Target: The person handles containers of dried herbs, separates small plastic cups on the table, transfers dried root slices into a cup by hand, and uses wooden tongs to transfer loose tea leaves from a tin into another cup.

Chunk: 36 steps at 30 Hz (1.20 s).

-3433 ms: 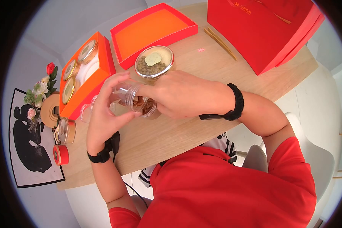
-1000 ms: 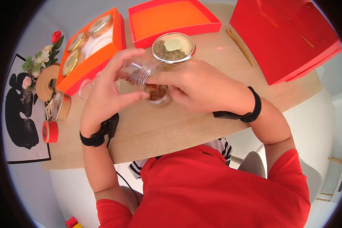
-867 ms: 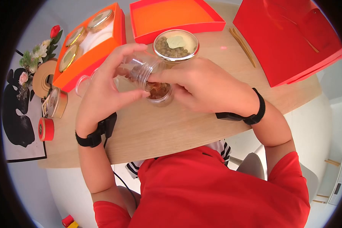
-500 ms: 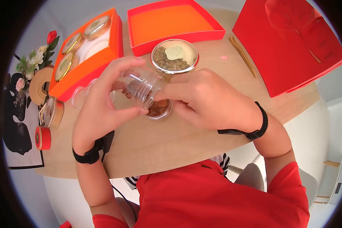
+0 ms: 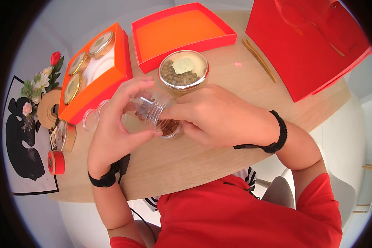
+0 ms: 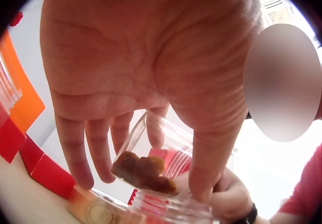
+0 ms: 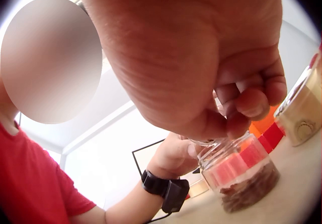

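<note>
My left hand [image 5: 118,132] grips a clear plastic jar [image 5: 150,106] between thumb and fingers, tipped with its threaded mouth down to the right. Several brown dried pieces [image 6: 143,172] lie inside it. Under that mouth, a second clear jar [image 7: 241,176] stands upright on the table, with brown pieces in its bottom. My right hand [image 5: 223,118] is at the tipped jar's mouth, its index finger reaching to the opening and the thumb close to the lower jar. I cannot tell whether its fingertips pinch a piece. Just behind stands a silver-rimmed jar of green-brown pellets [image 5: 184,71].
An orange-red box [image 5: 94,74] with three gold-lidded jars stands at the left. Behind the hands lies a shallow orange tray [image 5: 182,31]. Wooden tongs [image 5: 259,60] lie beside a red bag [image 5: 306,49]. A small red tin [image 5: 56,162] and clear round lids [image 5: 89,120] are leftward.
The head view has shifted slightly. Both hands keep nearly the same pose, the left still tipping its jar over the lower one, with the right index finger working at the tipped mouth.
</note>
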Each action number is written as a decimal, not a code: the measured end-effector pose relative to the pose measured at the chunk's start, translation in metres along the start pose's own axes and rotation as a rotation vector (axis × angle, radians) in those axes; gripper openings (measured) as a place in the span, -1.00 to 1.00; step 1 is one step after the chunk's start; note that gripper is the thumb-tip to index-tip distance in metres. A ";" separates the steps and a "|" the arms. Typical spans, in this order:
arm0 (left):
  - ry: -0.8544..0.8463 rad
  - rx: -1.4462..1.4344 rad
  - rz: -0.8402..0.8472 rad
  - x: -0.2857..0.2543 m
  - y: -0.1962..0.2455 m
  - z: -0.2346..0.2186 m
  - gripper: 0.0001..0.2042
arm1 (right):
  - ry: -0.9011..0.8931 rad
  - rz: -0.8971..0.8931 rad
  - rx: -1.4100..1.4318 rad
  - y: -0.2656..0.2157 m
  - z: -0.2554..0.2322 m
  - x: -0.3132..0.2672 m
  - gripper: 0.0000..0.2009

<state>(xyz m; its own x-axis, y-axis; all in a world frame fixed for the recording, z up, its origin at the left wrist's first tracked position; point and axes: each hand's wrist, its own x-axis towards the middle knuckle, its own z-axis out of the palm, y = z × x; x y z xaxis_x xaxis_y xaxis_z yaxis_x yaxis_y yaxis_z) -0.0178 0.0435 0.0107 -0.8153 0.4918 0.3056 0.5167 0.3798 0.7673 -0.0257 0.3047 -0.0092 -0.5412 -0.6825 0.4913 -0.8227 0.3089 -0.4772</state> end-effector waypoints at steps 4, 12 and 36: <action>0.001 0.005 -0.014 0.000 0.003 0.001 -0.14 | -0.014 0.031 0.005 -0.001 0.000 -0.002 -0.77; -0.005 -0.031 -0.012 0.000 -0.003 0.002 -0.14 | -0.077 0.072 -0.005 -0.007 -0.008 0.001 -0.65; -0.001 0.020 0.032 -0.001 -0.002 0.002 -0.16 | -0.124 0.157 0.234 -0.007 -0.006 0.002 -0.72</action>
<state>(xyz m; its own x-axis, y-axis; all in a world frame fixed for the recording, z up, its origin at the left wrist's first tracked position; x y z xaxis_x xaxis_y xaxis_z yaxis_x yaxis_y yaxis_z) -0.0174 0.0439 0.0081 -0.7978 0.5052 0.3291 0.5479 0.3796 0.7455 -0.0218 0.3049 -0.0004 -0.6212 -0.7188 0.3122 -0.6604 0.2656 -0.7024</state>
